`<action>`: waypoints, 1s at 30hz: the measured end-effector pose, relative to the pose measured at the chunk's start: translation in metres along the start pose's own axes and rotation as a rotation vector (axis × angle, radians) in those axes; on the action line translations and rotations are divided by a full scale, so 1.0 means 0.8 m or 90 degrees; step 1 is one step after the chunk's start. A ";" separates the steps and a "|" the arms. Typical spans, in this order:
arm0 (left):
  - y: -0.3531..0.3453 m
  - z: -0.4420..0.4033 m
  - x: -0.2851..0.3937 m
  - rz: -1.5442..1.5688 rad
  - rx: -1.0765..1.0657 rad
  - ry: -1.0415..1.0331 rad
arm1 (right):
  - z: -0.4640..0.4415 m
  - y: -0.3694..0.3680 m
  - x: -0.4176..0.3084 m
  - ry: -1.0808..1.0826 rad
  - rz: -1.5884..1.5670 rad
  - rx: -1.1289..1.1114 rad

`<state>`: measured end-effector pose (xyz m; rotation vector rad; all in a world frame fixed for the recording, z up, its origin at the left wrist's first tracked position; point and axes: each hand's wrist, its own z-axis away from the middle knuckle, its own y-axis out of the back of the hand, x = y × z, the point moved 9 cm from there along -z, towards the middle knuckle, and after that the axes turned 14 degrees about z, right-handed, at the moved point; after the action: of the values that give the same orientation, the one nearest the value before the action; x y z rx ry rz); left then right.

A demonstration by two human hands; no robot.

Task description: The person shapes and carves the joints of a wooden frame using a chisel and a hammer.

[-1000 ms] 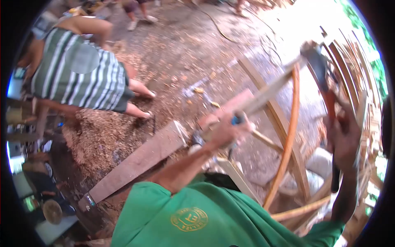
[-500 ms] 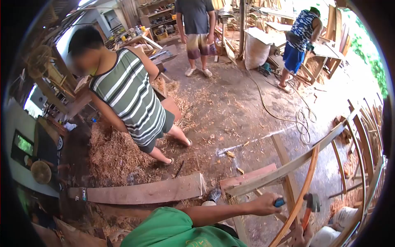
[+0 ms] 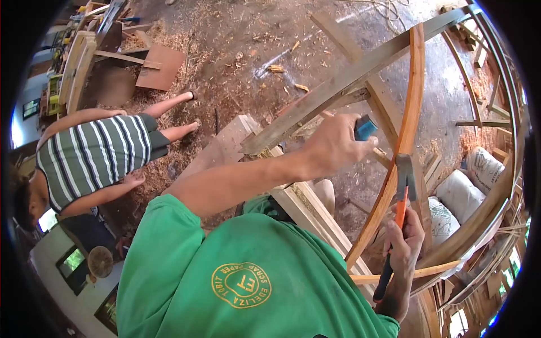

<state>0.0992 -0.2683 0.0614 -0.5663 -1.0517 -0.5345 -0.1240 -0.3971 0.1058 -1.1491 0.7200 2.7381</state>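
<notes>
My left hand (image 3: pixel 338 145) stretches out at the middle of the view, its fingers closed around a small blue object (image 3: pixel 365 128) with a dark end; its exact kind is unclear. In my right hand (image 3: pixel 404 234) is a claw hammer (image 3: pixel 401 208) with an orange and black handle, held head up. The grey hammer head overlaps a curved wooden strip (image 3: pixel 407 121), but I cannot tell whether they touch. The strip crosses a long straight wooden beam (image 3: pixel 349 79) near its upper end.
A person in a striped top (image 3: pixel 101 152) bends over at left, near a brown board (image 3: pixel 162 66). White sacks (image 3: pixel 459 194) lie at right, inside curved wooden framing (image 3: pixel 513 112). Wood shavings (image 3: pixel 186 42) cover the floor. A pale beam (image 3: pixel 310 208) runs beside my body.
My view has tilted downward and turned. Both hands now appear higher in view, still holding the blue object and hammer. The person in stripes is bent over lower; two other people have left view.
</notes>
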 end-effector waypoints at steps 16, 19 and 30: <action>-0.023 0.002 -0.030 -0.090 0.002 0.026 | -0.036 0.033 -0.013 0.118 -0.027 0.137; -0.020 0.000 -0.030 -0.109 0.010 0.027 | -0.043 0.053 -0.025 0.146 -0.059 0.210; -0.012 0.003 -0.032 0.011 0.004 0.049 | -0.063 -0.035 -0.024 0.041 -0.039 -0.136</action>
<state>0.0814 -0.2706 0.0409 -0.5449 -0.9748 -0.5326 -0.0703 -0.3932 0.0775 -1.2823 0.3963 2.7903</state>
